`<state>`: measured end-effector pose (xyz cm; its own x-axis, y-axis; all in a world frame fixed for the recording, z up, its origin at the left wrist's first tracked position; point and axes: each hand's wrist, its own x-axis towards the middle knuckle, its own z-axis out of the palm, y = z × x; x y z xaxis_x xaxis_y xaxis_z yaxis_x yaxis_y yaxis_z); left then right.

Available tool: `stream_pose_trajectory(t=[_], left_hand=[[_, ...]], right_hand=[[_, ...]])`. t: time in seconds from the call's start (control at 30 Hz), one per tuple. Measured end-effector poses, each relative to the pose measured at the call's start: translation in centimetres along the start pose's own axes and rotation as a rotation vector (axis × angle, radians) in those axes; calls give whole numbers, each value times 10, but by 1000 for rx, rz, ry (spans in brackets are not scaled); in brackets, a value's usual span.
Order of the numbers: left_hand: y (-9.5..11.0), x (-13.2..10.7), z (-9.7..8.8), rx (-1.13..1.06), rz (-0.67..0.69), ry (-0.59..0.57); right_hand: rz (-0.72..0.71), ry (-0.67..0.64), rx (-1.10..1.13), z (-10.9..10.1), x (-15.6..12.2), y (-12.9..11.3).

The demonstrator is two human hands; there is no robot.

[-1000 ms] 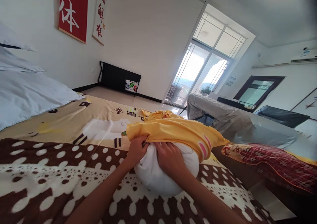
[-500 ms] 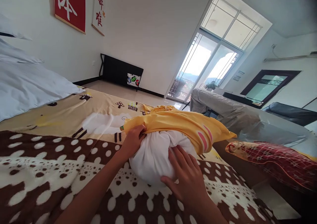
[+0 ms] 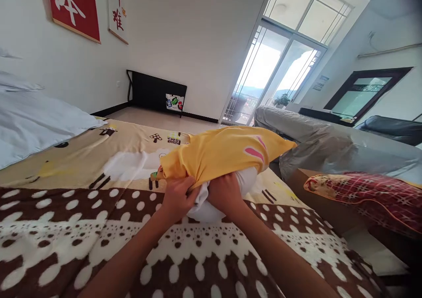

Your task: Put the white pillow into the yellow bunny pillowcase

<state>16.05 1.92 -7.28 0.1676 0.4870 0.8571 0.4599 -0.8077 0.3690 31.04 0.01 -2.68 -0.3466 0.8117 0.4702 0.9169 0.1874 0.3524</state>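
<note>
A yellow pillowcase with pink shapes lies over a white pillow, covering most of its far side. My left hand is closed on the near left edge of the pillowcase. The fingers of my right hand go under the pillowcase's edge and press into the white pillow; their tips are hidden by the yellow cloth. Part of the pillow bulges out below and between my hands. Both rest on a brown, cream and white patterned blanket.
White bedding lies at the left. At the right are a red plaid cushion and a plastic-covered sofa. A black panel leans near the far wall, left of a glass door.
My right hand has moved from the pillow's near face up under the pillowcase's edge. The pillowcase now covers more of the pillow. My left hand still grips the edge.
</note>
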Motion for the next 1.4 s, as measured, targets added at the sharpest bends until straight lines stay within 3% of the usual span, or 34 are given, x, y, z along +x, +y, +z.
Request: stream_pose_trajectory(t=[0.07,0.13,0.37,0.47,0.53,0.67,0.77,0.93,1.23,1.4], left_hand=[[4,-2,2,135,134,36],[5,-3,3,238,180,53],[-25,-3,4,473,46,55],[-45,-5,4,526,-71,14],[-53,-6,4,541,-148,-16],[-56,-6,3,529,-239,-54],[-52,-4,0,507,-242,-47],[-46,1,-9,514,-149,42],[-37,9,-23,554,31,166],[-15,10,-25,519,144,167]], right_hand=[[49,100,31,11,10,8],[92,187,33,20,19,14],[91,343,84,28,33,6],[77,361,130,26,16,-11],[35,442,130,27,-3,-24],[-175,588,146,36,-44,-46],[-303,559,193,47,-56,-55],[-201,388,64,58,-37,-53],[-104,295,37,55,-7,-39],[-54,212,81,56,11,-36]])
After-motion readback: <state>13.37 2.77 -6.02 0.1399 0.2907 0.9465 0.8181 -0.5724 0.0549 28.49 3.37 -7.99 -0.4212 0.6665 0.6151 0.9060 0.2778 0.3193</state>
